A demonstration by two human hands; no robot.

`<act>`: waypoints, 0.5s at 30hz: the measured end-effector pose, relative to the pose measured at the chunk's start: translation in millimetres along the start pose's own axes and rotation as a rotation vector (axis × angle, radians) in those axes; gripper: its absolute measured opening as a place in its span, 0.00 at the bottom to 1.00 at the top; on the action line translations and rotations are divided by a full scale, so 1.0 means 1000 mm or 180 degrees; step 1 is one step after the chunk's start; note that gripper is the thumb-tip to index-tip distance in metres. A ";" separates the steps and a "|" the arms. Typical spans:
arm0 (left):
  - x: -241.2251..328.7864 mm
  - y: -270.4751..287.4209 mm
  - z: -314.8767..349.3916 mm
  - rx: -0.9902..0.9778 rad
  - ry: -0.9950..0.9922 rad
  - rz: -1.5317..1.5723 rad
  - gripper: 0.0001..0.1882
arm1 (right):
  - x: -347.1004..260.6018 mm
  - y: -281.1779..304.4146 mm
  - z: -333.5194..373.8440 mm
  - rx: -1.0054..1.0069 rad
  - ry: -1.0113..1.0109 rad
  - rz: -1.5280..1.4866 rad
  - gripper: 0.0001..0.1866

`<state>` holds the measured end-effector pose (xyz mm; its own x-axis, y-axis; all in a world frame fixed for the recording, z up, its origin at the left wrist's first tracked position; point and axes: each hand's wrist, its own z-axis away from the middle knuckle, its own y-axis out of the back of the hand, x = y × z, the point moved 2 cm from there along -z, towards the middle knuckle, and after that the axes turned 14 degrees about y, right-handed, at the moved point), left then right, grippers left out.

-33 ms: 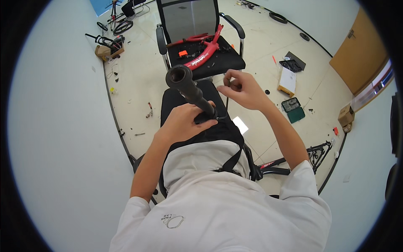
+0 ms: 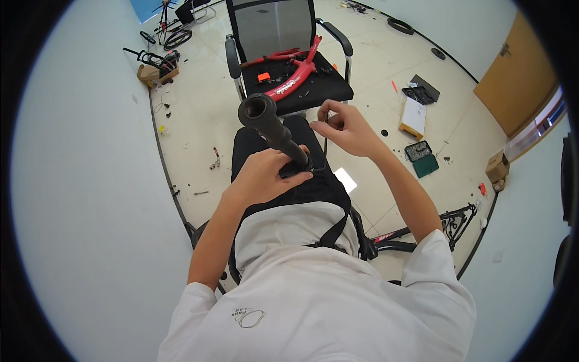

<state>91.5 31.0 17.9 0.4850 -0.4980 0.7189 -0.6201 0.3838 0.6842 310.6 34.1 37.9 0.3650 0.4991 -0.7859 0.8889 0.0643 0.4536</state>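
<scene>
A black hollow tube [image 2: 274, 130], wide at its open upper end and narrower lower down, rises at a tilt above my lap. Around its lower end, my left hand [image 2: 258, 176] is closed, thumb toward a black collar [image 2: 304, 164]. My right hand [image 2: 353, 131] pinches the upper end of a thin dark L-shaped hex key [image 2: 325, 148]. The key's bent end meets the collar by my left thumb; its exact seat is too small to make out. Black cloth [image 2: 246, 146] lies under the tube.
Ahead stands a black chair [image 2: 329, 90] bearing a red bicycle frame [image 2: 294, 81] and small parts. On the floor at right are an open green case [image 2: 425, 165], a white-topped box [image 2: 412, 116] and a black frame [image 2: 459, 223]. A cardboard box [image 2: 169, 75] sits by the left wall.
My right hand has shifted slightly left with the hex key, whose upper end has swung a little the same way. My left hand and the tube look unmoved.
</scene>
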 end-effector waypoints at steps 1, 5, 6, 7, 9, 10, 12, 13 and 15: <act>0.002 0.003 0.000 -0.0040 0.0051 -0.0023 0.20 | 0.013 -0.007 0.000 0.0119 -0.0005 -0.0048 0.13; -0.002 0.004 0.003 0.0095 -0.0112 -0.0030 0.19 | 0.064 -0.035 0.015 0.0218 -0.0227 -0.0123 0.13; -0.005 0.003 0.004 0.0191 -0.0245 -0.0013 0.19 | 0.067 -0.041 0.021 0.0130 -0.0359 -0.0137 0.13; -0.006 0.003 0.005 0.0176 -0.0219 -0.0005 0.19 | 0.071 -0.047 0.028 0.0056 -0.0489 -0.0145 0.14; -0.005 0.005 0.003 0.0155 -0.0199 0.0002 0.19 | 0.085 -0.061 0.046 -0.0071 -0.0490 -0.0285 0.14; -0.007 0.006 0.001 0.0154 -0.0159 0.0055 0.18 | 0.092 -0.065 0.057 -0.0188 -0.0395 -0.0270 0.15; -0.014 0.007 0.001 0.0144 -0.0056 0.0172 0.18 | 0.073 -0.070 0.074 -0.0409 -0.0558 -0.0434 0.18; -0.016 0.007 0.001 0.0159 -0.0037 0.0230 0.17 | 0.053 -0.069 0.080 -0.0499 -0.0811 -0.0601 0.19; -0.018 0.008 0.001 0.0203 -0.0007 0.0323 0.16 | 0.042 -0.070 0.099 -0.0652 -0.1064 -0.0962 0.17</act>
<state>77.5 41.9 10.2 0.4164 -0.4608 0.7838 -0.7039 0.3823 0.5987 291.0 -34.8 -68.7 0.1979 0.1294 -0.9716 0.9082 0.3488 0.2314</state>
